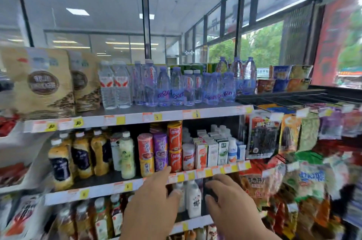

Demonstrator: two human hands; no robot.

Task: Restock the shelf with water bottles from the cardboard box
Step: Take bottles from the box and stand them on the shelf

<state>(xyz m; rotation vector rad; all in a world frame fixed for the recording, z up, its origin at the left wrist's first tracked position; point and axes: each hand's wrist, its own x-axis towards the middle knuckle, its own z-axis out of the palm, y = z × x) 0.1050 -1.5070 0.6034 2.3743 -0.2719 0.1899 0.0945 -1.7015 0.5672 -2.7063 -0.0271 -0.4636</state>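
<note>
Hovering at the middle shelf edge, the left hand shows straight, relaxed fingers holding nothing; the right hand curls over something dark, and blur hides whether it grips. Water bottles crowd the top shelf, far above both hands; no cardboard box is visible. Likely hazard: forcing another bottle into that packed row topples its neighbours.

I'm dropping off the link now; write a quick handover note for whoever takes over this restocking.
Left hand: open, empty, held low beside a white bottle.
Right hand: fingers bent over something dark, grip unclear.
Water bottles: rows stand on the top shelf.
Cardboard box: not in view.
Left: find the box, bring more bottles up.
</note>
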